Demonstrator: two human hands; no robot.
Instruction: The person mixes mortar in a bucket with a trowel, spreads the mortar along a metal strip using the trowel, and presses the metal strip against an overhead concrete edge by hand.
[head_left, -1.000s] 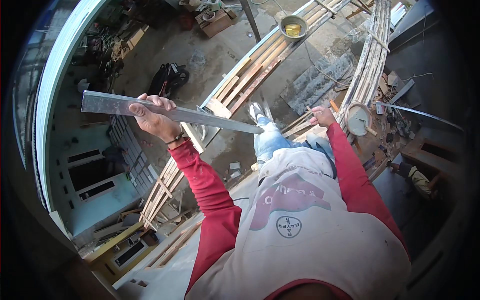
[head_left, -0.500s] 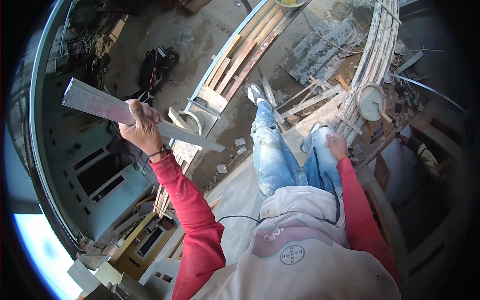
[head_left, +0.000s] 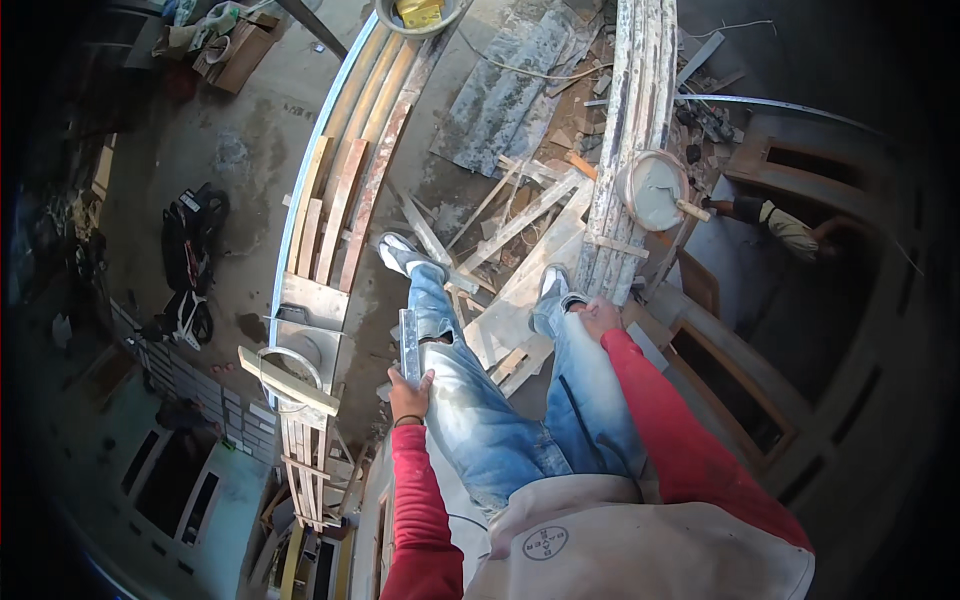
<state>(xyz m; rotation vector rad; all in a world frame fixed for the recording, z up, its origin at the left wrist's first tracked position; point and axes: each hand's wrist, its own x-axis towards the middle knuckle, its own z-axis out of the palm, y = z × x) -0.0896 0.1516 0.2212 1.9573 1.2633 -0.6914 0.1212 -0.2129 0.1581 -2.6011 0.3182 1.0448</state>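
Observation:
My left hand [head_left: 408,398] is closed around a straight metal bar [head_left: 409,345], which is foreshortened and stands beside my left knee. My right hand [head_left: 601,318] lies on my right leg near the knee, holding nothing that I can see. Ahead and right of it, a round bucket [head_left: 633,205] of grey mortar [head_left: 657,190] sits at the weathered poles, with a wooden handle [head_left: 692,210] sticking over its rim. Left of my left hand, another round bucket [head_left: 318,365] rests on the plank walkway, and a pale wooden piece [head_left: 290,380] lies across it.
The plank walkway [head_left: 340,220] runs along the left, ending far off at a basin [head_left: 440,28] with a yellow item. Weathered poles [head_left: 630,90] stand right. Scrap boards [head_left: 520,240] lie below, a motorcycle [head_left: 190,250] is far left, and another person [head_left: 790,230] is at the right.
My left hand has come down and inward, turning the metal bar from slanting sideways to pointing away. My right hand stays on my leg. The whole view has swung round.

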